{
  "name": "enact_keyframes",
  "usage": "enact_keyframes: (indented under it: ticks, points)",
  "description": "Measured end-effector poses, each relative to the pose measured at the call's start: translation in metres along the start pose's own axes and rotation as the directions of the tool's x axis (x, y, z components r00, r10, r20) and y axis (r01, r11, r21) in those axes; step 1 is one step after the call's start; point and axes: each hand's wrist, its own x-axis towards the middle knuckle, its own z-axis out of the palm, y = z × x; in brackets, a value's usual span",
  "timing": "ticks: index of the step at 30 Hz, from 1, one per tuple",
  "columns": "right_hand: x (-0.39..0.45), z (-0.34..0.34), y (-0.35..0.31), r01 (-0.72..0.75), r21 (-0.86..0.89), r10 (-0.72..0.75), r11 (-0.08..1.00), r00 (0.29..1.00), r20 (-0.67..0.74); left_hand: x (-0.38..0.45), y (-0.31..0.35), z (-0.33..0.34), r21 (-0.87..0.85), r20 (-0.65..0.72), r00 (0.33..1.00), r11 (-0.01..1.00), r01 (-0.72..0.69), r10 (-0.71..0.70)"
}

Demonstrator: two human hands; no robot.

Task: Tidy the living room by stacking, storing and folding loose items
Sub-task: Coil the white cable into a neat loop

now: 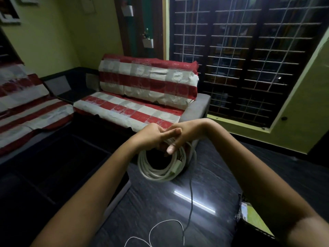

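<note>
A coil of thick white cable (161, 171) hangs in the air over the far end of a dark glossy table (178, 207). My left hand (151, 136) grips the top of the coil with curled fingers. My right hand (179, 136) crosses over it from the right, with its fingers around the same top part of the coil and one finger pointing down in front. A white plug end hangs along the coil's right side. A thin white wire (165, 227) lies looped on the table near me, and a thin dark wire (190, 198) runs from the coil area towards me.
A sofa with a red and white checked cover (142, 97) stands beyond the table, with another covered seat (26, 111) at the left. A barred dark window (249, 56) fills the right wall. A dark bag or cloth (249, 216) lies at the table's right edge.
</note>
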Motion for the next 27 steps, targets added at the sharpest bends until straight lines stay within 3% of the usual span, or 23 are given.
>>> enact_keyframes:
  ticks: [3, 7, 11, 14, 16, 19, 22, 25, 27]
  points:
    - [-0.004, -0.002, 0.009, -0.066, 0.063, 0.065, 0.996, 0.997, 0.032, -0.004, 0.004, -0.005, -0.044, 0.009, 1.000, 0.999, 0.029, -0.029]
    - [-0.019, -0.002, 0.020, 0.033, 0.205, -0.038, 0.978, 0.999, 0.023, -0.006, 0.002, -0.015, -0.200, -0.029, 1.000, 0.980, 0.000, -0.006]
    - [-0.026, 0.011, 0.040, 0.240, 0.422, -0.242, 0.875, 0.969, -0.048, -0.003, -0.002, -0.022, -0.376, -0.229, 0.970, 0.927, -0.015, -0.077]
    - [-0.017, 0.030, 0.051, 0.318, 0.484, -0.325, 0.816, 0.943, -0.071, -0.002, -0.001, -0.024, -0.577, -0.379, 0.911, 0.811, -0.096, -0.162]
    - [-0.008, 0.043, 0.054, 0.372, 0.552, -0.359, 0.746, 0.923, -0.137, -0.002, 0.001, -0.022, -0.624, -0.470, 0.858, 0.766, -0.158, -0.206]
    - [0.000, 0.063, 0.038, 0.413, 0.610, -0.236, 0.676, 0.906, -0.352, 0.000, 0.000, -0.011, -0.661, -0.578, 0.765, 0.712, -0.235, -0.284]
    - [0.019, 0.080, 0.028, 0.488, 0.649, -0.084, 0.583, 0.832, -0.549, 0.001, 0.006, 0.005, -0.712, -0.626, 0.666, 0.646, -0.276, -0.406]
    - [0.033, 0.091, 0.019, 0.565, 0.691, 0.086, 0.451, 0.743, -0.664, 0.003, 0.011, 0.025, -0.737, -0.654, 0.585, 0.579, -0.349, -0.480]
    - [0.035, 0.091, 0.017, 0.564, 0.700, 0.174, 0.439, 0.711, -0.682, 0.004, 0.009, 0.033, -0.753, -0.644, 0.574, 0.552, -0.358, -0.506]
